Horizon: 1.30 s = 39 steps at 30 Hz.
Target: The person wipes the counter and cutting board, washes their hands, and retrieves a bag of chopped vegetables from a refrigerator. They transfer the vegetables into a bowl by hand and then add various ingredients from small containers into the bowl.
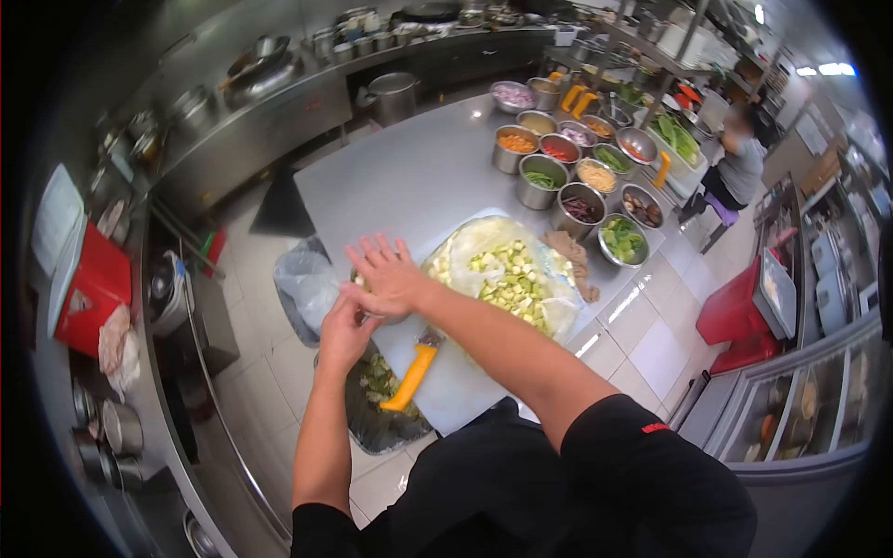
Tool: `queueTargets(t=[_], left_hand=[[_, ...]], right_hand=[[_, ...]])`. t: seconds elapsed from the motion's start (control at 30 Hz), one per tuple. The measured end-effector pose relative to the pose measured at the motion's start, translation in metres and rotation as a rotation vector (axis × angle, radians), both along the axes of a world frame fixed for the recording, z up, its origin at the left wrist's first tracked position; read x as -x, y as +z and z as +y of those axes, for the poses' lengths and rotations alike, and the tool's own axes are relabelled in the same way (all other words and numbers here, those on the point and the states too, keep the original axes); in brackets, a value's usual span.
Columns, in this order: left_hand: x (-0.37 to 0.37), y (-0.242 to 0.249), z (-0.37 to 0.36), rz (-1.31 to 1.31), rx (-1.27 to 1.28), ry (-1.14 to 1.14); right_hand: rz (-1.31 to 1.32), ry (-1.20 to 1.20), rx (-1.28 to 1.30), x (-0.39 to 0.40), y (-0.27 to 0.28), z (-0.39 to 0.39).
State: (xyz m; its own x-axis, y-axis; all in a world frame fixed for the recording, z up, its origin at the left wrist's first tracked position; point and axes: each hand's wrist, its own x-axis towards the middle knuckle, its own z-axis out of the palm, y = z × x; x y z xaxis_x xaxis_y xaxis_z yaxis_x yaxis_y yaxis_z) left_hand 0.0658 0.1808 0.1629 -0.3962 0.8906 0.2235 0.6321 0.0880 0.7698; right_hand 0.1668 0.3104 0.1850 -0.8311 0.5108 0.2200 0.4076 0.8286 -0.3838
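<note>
My right hand (386,277) is stretched out flat with its fingers spread, above the left edge of the steel table (372,186). Just below it, my left hand (346,325) has its fingers curled in by the right thumb; what they hold, if anything, is hidden. A knife with a yellow handle (410,377) lies on the white cutting board (456,391) under my forearms. To the right of my hands, a clear plastic bag (465,256) holds chopped pale green vegetable pieces (512,279). A brown cloth (572,265) lies beside the bag.
Steel containers of cut vegetables (538,193) crowd the table's far right. Below its left edge, a black-lined bin (377,423) holds green scraps, near a clear plastic bag (307,284). A person (739,167) is at the right. Red bins (739,307) stand on the floor.
</note>
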Motion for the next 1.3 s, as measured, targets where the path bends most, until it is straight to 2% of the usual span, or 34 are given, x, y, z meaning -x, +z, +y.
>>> queueTargets(t=[0.13, 0.27, 0.33, 0.43, 0.5, 0.63, 0.7, 0.77, 0.9, 1.0, 1.07, 1.23, 1.27, 1.3], left_hand=[[0.001, 0.053, 0.012, 0.027, -0.114, -0.061], [-0.032, 0.118, 0.042, 0.156, -0.118, -0.164], [-0.063, 0.130, 0.068, 0.072, -0.058, -0.148], [-0.107, 0.132, 0.113, -0.035, -0.029, -0.185], [-0.147, 0.139, 0.144, -0.090, 0.029, -0.160], [-0.213, 0.137, 0.201, -0.266, -0.067, -0.164], [-0.230, 0.133, 0.222, -0.284, -0.119, -0.148], [-0.238, 0.132, 0.236, -0.254, -0.149, -0.115], [-0.226, 0.125, 0.255, -0.094, -0.071, 0.093], [-0.184, 0.090, 0.286, 0.015, -0.050, 0.172], [-0.165, 0.079, 0.300, 0.231, -0.037, 0.244], [-0.126, 0.043, 0.336, 0.194, 0.168, 0.338], [-0.094, 0.009, 0.352, 0.101, 0.203, 0.307], [-0.091, 0.002, 0.360, 0.225, 0.230, 0.307]], right_hand=[[0.381, -0.005, 0.070, -0.007, 0.041, 0.009], [0.373, -0.061, 0.015, -0.042, 0.089, 0.037], [0.338, -0.101, 0.027, -0.079, 0.114, 0.056], [0.636, -0.177, -0.128, -0.138, 0.130, 0.097], [0.855, -0.170, -0.060, -0.190, 0.141, 0.135], [1.145, -0.221, 0.210, -0.321, 0.157, 0.190], [1.406, -0.360, 0.881, -0.374, 0.160, 0.209], [1.501, -0.460, 1.131, -0.421, 0.147, 0.223], [1.504, -0.580, 1.237, -0.493, 0.083, 0.262], [1.490, -0.684, 1.246, -0.518, 0.052, 0.282], [1.456, -0.705, 1.230, -0.516, 0.046, 0.289], [1.316, -0.722, 1.144, -0.496, 0.055, 0.296], [1.272, -0.778, 1.110, -0.500, 0.058, 0.301], [1.209, -0.752, 0.996, -0.512, 0.050, 0.312]])
